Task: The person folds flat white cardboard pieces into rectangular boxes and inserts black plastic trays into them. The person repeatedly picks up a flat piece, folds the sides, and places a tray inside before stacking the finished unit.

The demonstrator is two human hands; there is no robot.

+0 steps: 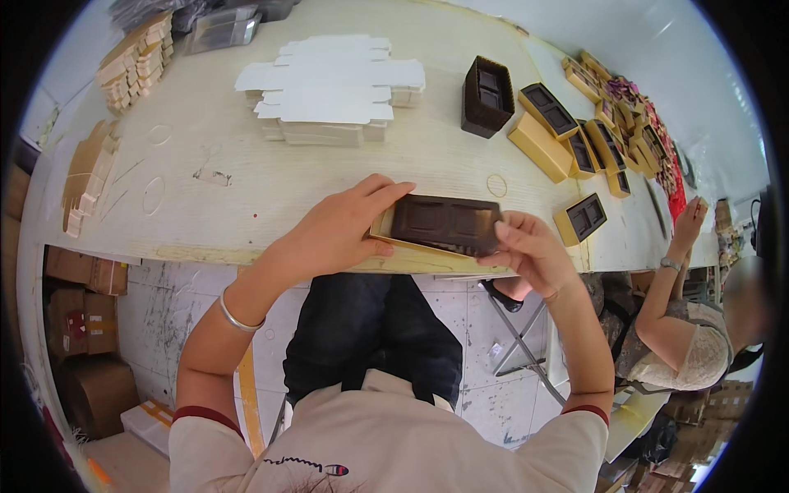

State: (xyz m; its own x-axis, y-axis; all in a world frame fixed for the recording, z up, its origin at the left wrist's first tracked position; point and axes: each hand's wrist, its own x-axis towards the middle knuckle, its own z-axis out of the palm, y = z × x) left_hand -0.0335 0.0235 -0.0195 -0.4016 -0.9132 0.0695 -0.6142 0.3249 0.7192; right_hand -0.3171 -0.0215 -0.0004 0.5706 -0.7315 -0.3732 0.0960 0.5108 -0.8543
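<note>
Close to the table's front edge, my left hand (341, 222) is closed round the left end of a gold cardboard box (381, 225). A dark brown two-compartment plastic tray (444, 220) lies over this box, partly inside it, though how deep I cannot tell. My right hand (530, 246) pinches the tray's right end between thumb and fingers. A gold box with a brown tray in it (582, 220) sits just right of that hand. Farther back stands a stack of nested brown trays (486, 103).
Flat white box blanks (329, 78) are piled at the back centre. More gold boxes (567, 135) crowd the right side, reaching toward a co-worker's raised hand (692, 220). Kraft-coloured cardboard pieces (89, 177) lie at the left edge. A rubber band (496, 185) lies beyond my right hand.
</note>
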